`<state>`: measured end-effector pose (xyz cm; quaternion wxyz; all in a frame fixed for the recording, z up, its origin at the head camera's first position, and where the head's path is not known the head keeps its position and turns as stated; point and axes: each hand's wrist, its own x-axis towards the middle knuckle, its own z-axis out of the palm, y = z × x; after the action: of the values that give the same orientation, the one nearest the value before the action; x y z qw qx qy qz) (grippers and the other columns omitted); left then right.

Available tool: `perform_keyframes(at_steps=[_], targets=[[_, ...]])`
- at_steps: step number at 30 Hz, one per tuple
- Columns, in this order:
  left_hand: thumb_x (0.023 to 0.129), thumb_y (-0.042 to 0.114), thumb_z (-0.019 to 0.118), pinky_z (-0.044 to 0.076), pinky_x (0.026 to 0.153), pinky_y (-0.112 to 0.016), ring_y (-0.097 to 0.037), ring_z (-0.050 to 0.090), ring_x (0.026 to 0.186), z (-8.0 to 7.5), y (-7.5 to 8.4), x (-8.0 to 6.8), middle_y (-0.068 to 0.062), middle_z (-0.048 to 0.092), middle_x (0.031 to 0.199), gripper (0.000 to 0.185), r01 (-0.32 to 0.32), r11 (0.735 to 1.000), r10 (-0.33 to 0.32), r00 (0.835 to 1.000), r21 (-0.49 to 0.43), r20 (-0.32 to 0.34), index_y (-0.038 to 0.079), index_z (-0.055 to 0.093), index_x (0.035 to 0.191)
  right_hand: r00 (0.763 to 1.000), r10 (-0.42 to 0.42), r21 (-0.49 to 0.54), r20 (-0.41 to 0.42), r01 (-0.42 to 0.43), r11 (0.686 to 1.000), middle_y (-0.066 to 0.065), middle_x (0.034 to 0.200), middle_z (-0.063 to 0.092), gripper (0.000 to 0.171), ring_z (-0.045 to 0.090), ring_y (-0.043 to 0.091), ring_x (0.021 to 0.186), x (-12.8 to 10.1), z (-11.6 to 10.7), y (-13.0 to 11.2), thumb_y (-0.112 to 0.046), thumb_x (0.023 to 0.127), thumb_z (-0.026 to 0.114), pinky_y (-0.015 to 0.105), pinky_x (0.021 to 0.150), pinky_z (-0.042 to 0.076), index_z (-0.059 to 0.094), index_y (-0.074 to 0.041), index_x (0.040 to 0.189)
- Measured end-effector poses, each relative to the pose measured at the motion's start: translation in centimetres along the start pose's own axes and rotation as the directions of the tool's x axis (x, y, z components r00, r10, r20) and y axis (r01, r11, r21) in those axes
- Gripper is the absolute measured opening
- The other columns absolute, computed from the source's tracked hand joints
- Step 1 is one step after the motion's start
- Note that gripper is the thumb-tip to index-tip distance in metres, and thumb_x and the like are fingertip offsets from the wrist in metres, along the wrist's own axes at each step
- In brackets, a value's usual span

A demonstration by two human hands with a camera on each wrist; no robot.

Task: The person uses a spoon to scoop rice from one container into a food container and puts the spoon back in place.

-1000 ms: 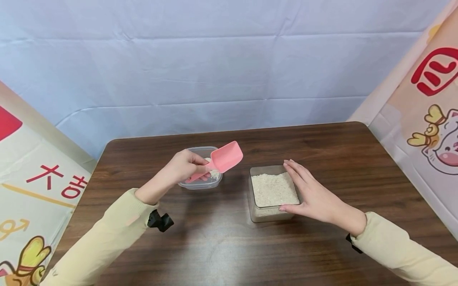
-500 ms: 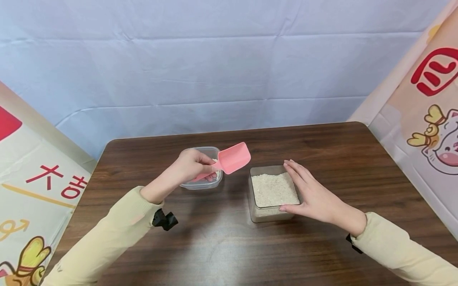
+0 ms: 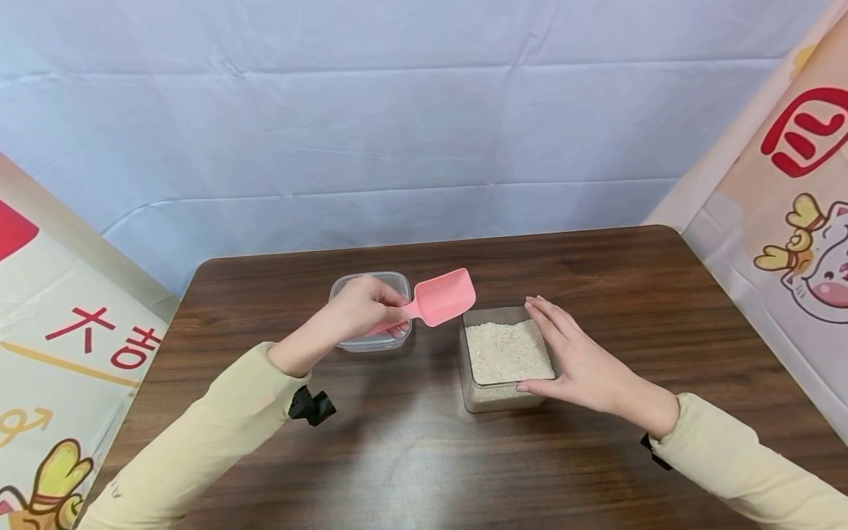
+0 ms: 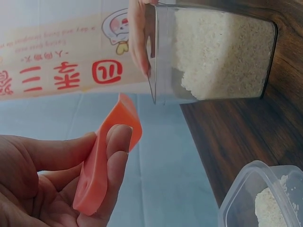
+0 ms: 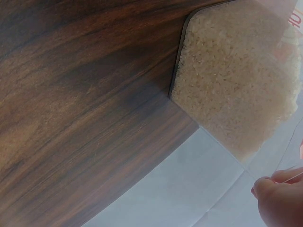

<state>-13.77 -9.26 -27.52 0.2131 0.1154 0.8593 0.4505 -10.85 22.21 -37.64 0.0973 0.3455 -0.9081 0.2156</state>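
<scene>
Head view: left hand (image 3: pixel 361 309) grips the handle of a pink scoop (image 3: pixel 442 297), held in the air between a small clear tub (image 3: pixel 339 283) and a square container of rice (image 3: pixel 506 352) on the brown table (image 3: pixel 596 272). Right hand (image 3: pixel 573 361), fingers straight, rests against that container's right side.

Left wrist view: fingers (image 4: pixel 116 156) curl round the scoop (image 4: pixel 106 161); the rice container (image 4: pixel 213 52) lies beyond.

Right wrist view: rice container (image 5: pixel 236 80) on the table (image 5: pixel 71 94); only a fingertip (image 5: pixel 277 198) shows.

Dark wood-grain surface (image 3: pixel 596 280) with rounded corners. Pale blue creased cloth backdrop (image 3: pixel 397 125) hangs behind it. Printed banners with red characters and cartoon figures flank left (image 3: pixel 59 346) and right (image 3: pixel 795 221); lighting even.
</scene>
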Motion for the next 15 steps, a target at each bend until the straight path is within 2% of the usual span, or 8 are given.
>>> perform_keyframes(at_steps=[6,15], targets=[[0.085,0.003,0.06,0.054,0.063,-0.027,-0.011,0.061,0.056,0.25,0.21,0.2,-0.013,0.067,0.07,0.014,0.001,0.999,-0.002,1.0,0.035,0.023,-0.006,0.068,0.092,1.0,0.002,-0.003,0.003,-0.002,1.0,0.014,0.147,0.022,0.104,0.021,0.028,0.134,0.02,0.02,0.0,-0.054,0.069,0.072,0.015,0.109,0.013,0.024,0.003,0.141],[0.086,0.005,0.061,0.053,0.063,-0.026,-0.014,0.064,0.059,0.56,0.79,0.34,-0.012,0.067,0.071,0.017,0.002,0.994,-0.007,0.999,0.108,0.044,-0.006,0.068,0.096,1.0,0.001,-0.006,0.004,-0.001,1.0,0.014,0.147,0.022,0.104,0.021,0.028,0.135,0.07,0.03,-0.01,-0.054,0.069,0.072,0.016,0.109,0.014,0.023,0.003,0.141]])
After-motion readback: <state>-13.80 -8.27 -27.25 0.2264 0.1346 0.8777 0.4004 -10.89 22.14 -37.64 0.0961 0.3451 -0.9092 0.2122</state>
